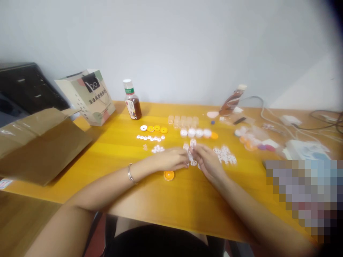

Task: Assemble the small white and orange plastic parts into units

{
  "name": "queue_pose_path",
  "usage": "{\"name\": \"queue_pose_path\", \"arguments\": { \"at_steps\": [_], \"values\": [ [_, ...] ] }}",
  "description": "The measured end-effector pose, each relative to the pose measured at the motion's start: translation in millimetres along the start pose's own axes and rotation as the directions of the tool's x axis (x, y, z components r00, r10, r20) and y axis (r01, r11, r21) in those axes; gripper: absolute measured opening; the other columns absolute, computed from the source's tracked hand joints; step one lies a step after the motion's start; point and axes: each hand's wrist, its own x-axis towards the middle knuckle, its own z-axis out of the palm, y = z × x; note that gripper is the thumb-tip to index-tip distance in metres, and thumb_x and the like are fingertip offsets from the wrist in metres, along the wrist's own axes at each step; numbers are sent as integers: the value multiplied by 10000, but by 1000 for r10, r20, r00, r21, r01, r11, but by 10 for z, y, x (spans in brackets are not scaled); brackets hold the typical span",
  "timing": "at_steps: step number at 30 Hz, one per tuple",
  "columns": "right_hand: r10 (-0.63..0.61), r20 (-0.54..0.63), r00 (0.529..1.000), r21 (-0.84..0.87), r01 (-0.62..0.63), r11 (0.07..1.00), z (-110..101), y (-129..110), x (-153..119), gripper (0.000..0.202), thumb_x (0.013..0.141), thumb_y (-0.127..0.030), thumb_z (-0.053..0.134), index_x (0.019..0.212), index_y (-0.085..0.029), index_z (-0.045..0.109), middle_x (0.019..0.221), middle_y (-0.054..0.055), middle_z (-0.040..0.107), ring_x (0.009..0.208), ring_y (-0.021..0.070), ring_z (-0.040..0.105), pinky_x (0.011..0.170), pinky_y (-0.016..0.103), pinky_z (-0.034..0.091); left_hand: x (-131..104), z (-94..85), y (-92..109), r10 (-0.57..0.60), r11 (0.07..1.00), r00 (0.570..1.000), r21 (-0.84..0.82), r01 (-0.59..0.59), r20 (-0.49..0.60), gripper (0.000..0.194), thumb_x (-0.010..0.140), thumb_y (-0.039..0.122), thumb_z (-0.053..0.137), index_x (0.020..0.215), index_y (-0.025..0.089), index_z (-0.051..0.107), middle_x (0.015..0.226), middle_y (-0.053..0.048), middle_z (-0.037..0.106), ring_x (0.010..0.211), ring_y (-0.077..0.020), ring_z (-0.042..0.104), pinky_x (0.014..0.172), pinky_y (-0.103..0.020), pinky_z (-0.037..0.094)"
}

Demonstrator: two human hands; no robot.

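My left hand [174, 159] and my right hand [207, 162] meet over the middle of the table, fingers bent and nearly touching. Small white lattice-cut pieces [193, 163] lie under and between them. The right thumb and index finger pinch at one of these white pieces. My left fingers are closed too, but blur hides what is in them. Just in front of the left hand sits a round orange piece [169, 175] in a pale rim. More white lattice pieces [225, 155] lie right of my right hand, and small white parts [158, 149] lie beyond my left wrist.
Behind the hands are rows of yellow discs [157, 128], white round parts [191, 132] and clear cups [183, 121]. A bottle [133, 103] stands at the back, another bottle [232, 101] leans right. A cardboard box [45, 146] and paper bag [92, 98] occupy the left; cables [276, 121] the right.
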Motion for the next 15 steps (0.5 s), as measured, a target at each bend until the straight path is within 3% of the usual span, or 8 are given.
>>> {"name": "queue_pose_path", "arguments": {
  "at_steps": [2,6,11,15],
  "values": [
    [-2,6,1000,-2,2,1000,3,2,-9,120,582,-217,748,663,-178,669,682,-21,663,667,71,604,709,151,505,39,29,4,-21,1000,1000,11,21,23,187,847,293,496,855,147,612,904,-67,574,864,-172,544,787,-275,423],
    [10,11,1000,-14,-10,1000,10,10,-34,118,584,-219,744,665,-179,668,687,-17,666,670,79,612,722,170,506,75,58,33,-54,999,998,2,54,33,147,840,182,470,804,149,609,858,-49,584,833,-158,552,762,-257,428],
    [3,8,1000,15,-3,1000,16,16,-48,135,574,-213,752,673,-181,667,690,-18,668,673,78,615,728,172,508,-16,-39,75,-115,988,990,-114,105,-83,101,817,181,494,811,133,583,881,-51,572,817,-137,540,764,-235,431],
    [-30,-29,999,17,30,999,24,37,-45,133,580,-222,747,679,-180,668,693,-17,668,668,78,614,734,176,508,-56,-46,59,-121,985,987,-138,106,-105,133,822,184,499,920,130,571,916,-60,578,852,-148,537,787,-247,430]
  ]
}}
